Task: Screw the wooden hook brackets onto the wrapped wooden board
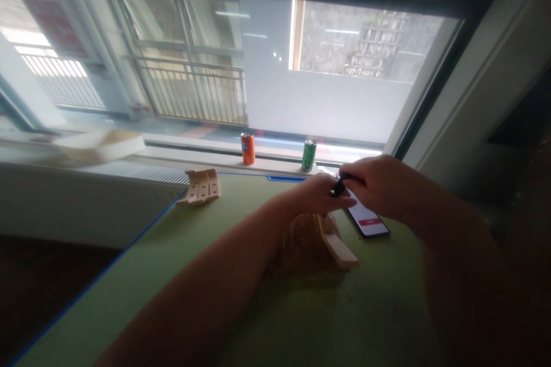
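Note:
My right hand [374, 186] is closed around the top of a slim black tool [340, 186], whose exact kind I cannot make out. The tool's lower end runs into my left hand [321, 194], which closes around it with fingers pointing right. Just below my left hand, a pale wooden piece [342, 252] lies tilted toward me; its upper end is partly covered. Beside and under it spreads a crumpled clear plastic bag [299, 241]. A phone [369, 221] with a lit screen lies right of the wood, below my right hand.
On the green table [150, 281], joined wooden pieces with holes [201, 187] stand at the far left edge. An orange can [248, 149] and a green can [309, 155] stand on the windowsill. A blurred pale tray-like object [99, 146] sits farther left, above a radiator [64, 195].

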Available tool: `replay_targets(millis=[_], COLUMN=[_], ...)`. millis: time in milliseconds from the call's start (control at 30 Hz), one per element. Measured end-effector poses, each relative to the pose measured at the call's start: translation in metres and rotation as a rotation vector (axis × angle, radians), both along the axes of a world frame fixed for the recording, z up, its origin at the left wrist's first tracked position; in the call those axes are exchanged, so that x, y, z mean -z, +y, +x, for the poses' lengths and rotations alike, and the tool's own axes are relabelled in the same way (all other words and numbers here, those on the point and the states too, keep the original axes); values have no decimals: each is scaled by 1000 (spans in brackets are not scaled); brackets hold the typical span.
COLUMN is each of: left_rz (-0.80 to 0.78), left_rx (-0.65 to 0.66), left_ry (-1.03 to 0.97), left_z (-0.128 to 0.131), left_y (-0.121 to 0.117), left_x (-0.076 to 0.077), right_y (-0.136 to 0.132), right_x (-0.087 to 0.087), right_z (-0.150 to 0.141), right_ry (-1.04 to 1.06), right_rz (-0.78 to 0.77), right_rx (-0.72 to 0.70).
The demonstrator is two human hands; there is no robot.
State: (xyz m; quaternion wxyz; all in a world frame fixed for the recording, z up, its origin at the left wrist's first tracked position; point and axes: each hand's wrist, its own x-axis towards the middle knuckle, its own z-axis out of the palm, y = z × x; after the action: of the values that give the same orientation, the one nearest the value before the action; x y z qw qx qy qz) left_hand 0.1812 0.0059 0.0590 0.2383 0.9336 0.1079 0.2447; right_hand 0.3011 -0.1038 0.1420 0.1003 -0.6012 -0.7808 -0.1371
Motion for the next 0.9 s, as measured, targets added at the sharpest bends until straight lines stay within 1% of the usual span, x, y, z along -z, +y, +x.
replay_targets(millis=[133,267,333,433,500,533,600,667,733,800,900], left_rz=[24,-7,-26,-77,-131,-161,-225,-290,-351,-390,-359], left_rx=[-21,2,29,114,157,153,97,21,-12,9,68], left_ry=[-52,-69,-115,-193,-206,-194,-143,-79,-38,-32,-27], left_z=[0,0,0,2,3,3,3,1,0,-2,-2], left_y=[-1,-1,-1,-1,1,1,3,5,6,7,8], left_x=[-2,-1,-1,0,1,2,3,3,1,0,0], right_y=[3,8,11,15,15,14,11,8,6,5,6], right_x=[2,2,2,4,5,6,6,5,3,2,1], right_z=[-2,3,2,-4,-7,-8,-7,-2,3,7,8], right_ry=[-39,-75,-114,-172,-180,-170,-121,-44,22,51,43], right_rz=[2,-7,-3,74,116,117,91,52,26,13,-27], right_rx=[87,154,171,157,158,156,126,48,-39,-93,-83])
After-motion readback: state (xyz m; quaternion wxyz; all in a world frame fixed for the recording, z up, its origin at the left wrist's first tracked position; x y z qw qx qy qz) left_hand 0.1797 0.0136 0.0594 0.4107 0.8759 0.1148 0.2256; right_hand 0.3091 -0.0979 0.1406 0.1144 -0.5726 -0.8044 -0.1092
